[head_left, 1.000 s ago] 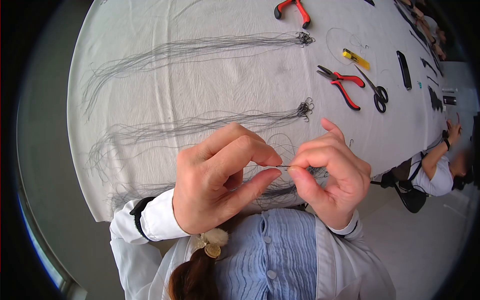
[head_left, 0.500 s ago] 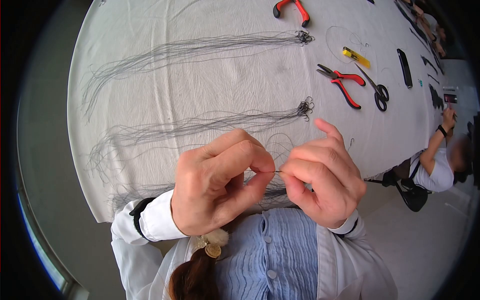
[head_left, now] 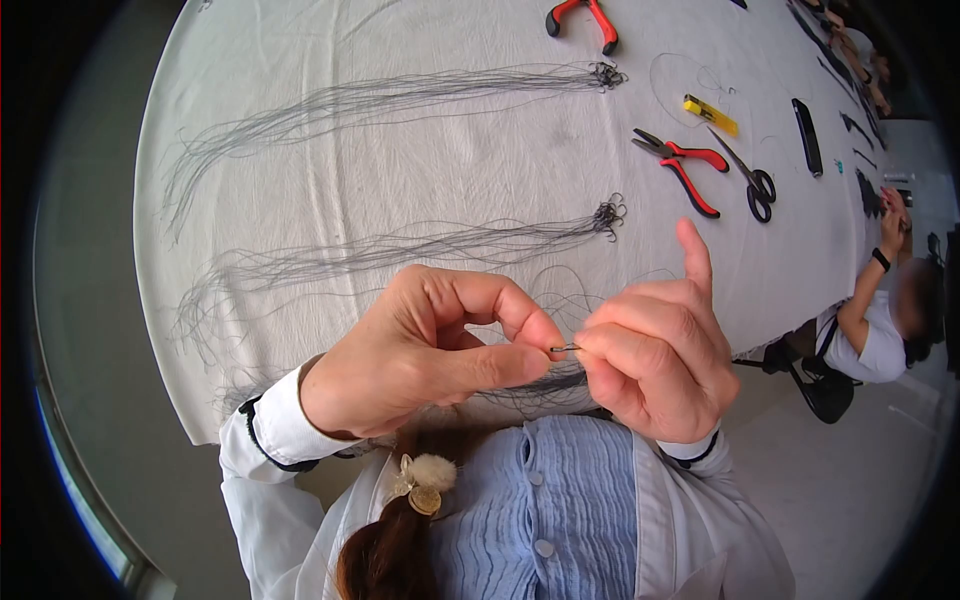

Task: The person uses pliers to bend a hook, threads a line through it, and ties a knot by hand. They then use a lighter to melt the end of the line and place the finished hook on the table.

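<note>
White cloth covers the long counter (head_left: 480,150) — bundles of fine grey thread (head_left: 400,245), red-handled pliers (head_left: 680,165) and black scissors (head_left: 752,182) lie on it. Above its near edge, left hand (head_left: 420,350) and right hand (head_left: 655,365) together pinch a short thin metal piece (head_left: 565,348).

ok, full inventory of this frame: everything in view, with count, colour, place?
table: 1, white cloth, fills the view
strand bundles: 3, grey, across the cloth; nearest one under the hands
pliers: 2, red handles, right of centre and top edge
scissors: 1, black, right of the pliers
yellow tool: 1, above the pliers
black bar: 1, far right
other person: 1, white top, right edge
metal bit: 1, silver, between both hands
left hand: fingers pinch metal bit
right hand: fingers pinch it, index raised
</note>
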Demonstrator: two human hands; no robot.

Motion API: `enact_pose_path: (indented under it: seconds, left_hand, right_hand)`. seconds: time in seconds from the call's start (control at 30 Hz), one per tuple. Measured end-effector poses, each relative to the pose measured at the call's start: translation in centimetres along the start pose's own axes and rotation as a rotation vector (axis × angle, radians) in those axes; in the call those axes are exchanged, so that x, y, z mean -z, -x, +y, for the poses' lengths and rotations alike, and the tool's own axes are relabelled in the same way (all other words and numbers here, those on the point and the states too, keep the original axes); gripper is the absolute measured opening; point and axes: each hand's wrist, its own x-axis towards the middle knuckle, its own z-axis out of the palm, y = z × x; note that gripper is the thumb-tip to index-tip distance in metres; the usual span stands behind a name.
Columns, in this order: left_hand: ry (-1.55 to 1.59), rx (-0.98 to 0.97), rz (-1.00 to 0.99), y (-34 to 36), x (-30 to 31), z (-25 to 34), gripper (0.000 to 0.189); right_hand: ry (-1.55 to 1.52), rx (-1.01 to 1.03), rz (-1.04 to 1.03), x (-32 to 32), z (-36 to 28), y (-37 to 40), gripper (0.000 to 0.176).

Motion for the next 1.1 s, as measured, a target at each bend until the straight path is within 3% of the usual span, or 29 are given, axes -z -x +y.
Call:
enact_pose_path:
  seconds: [0.3,0.33,0.37,0.7,0.73,0.77,0.9,0.97,1.1]
  left_hand:
    - [-0.048,-0.061,0.0,-0.1,-0.1,-0.1,0.009]
    - [-0.047,-0.051,0.013,-0.1,-0.1,-0.2,0.008]
    - [-0.046,-0.041,0.027,-0.1,-0.1,-0.2,0.007]
    - [0.011,-0.015,-0.011,-0.3,0.1,-0.6,0.006]
    - [-0.046,-0.085,-0.008,-0.5,0.1,-1.1,0.005]
    - [-0.103,-0.154,-0.005,-0.6,0.1,-1.3,0.005]
    - [-0.263,-0.174,0.049,0.2,-0.2,-1.0,0.006]
    - [-0.531,-0.369,0.171,0.6,-0.7,-1.0,0.006]
    - [-0.83,-0.598,0.199,0.7,-0.9,-1.0,0.008]
  right_hand:
    - [-0.048,-0.062,-0.032,0.1,0.0,-0.3,0.014]
    - [-0.018,-0.039,-0.031,0.0,0.1,-0.2,0.007]
    - [0.011,-0.016,-0.03,0.0,0.2,-0.2,0.018]
    - [0.019,0.014,-0.027,0.0,0.1,-0.1,0.015]
    - [0.03,0.028,-0.016,0.0,0.0,-0.2,0.007]
    - [0.041,0.041,-0.005,-0.1,0.0,-0.2,0.013]
    - [0.044,-0.008,-0.053,0.2,-0.6,-0.5,0.01]
    - [-0.07,-0.116,-0.097,0.3,-0.6,-0.6,0.009]
    - [-0.143,-0.176,-0.117,0.7,-0.5,-0.8,0.01]
